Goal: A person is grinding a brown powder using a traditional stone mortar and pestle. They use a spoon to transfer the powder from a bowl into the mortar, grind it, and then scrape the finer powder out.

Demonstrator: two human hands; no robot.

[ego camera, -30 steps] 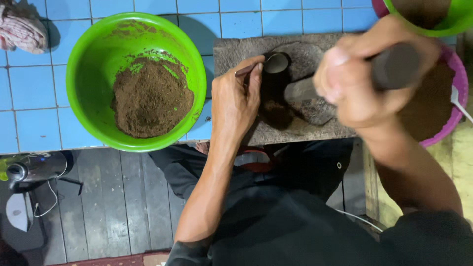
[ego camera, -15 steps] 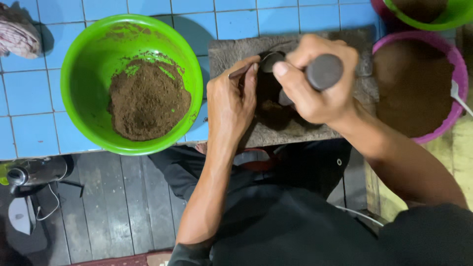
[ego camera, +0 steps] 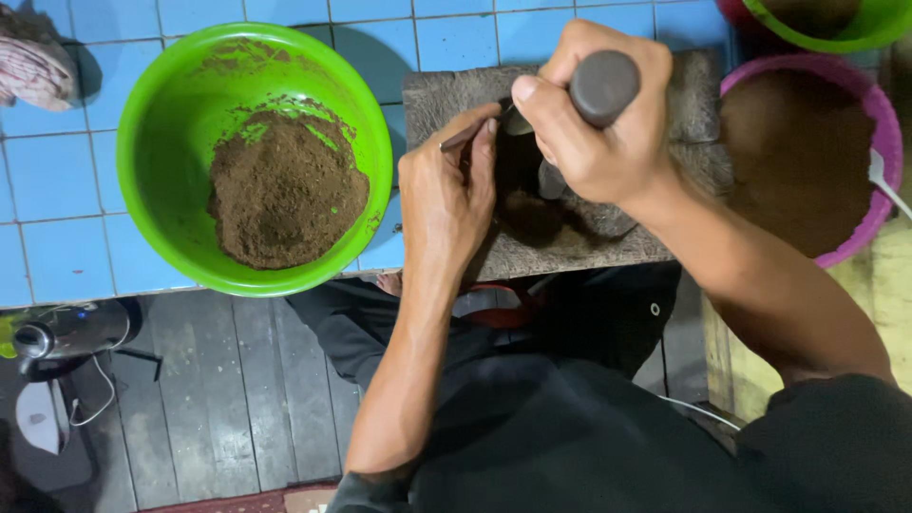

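Near edge: dark wooden floor planks (ego camera: 237,380), person's dark clothing (ego camera: 570,427) fills the bottom right. One small metal device with a white cable (ego camera: 57,332) lies on the floor at left

Next, worktop (ego camera: 57,171) of glossy blue square tiles. On it, one rough grey rectangular block (ego camera: 684,123), surface dusted with dark brown powder

Left hand (ego camera: 446,199) rests on the block, fingers curled closed around one small dark cylindrical mould (ego camera: 513,142), pinning it upright; a thin stick (ego camera: 461,139) sits along the top of the fingers

Right hand (ego camera: 608,133) sits just above the mould, fingers wrapped fully closed on one smooth grey round-ended pestle (ego camera: 604,85), its lower end down by the mould

Left of block: one round glossy green plastic bowl (ego camera: 171,104), holds a mound of coarse brown powder (ego camera: 285,190), smears on the inner wall

Right of block: one pink plastic bowl (ego camera: 883,123) filled with finer brown powder, white handle at its right rim

Far edge: second green bowl (ego camera: 855,33) top right, one crumpled pinkish cloth (ego camera: 38,62) top left

Count: 3 bowls, 2 green, 1 pink
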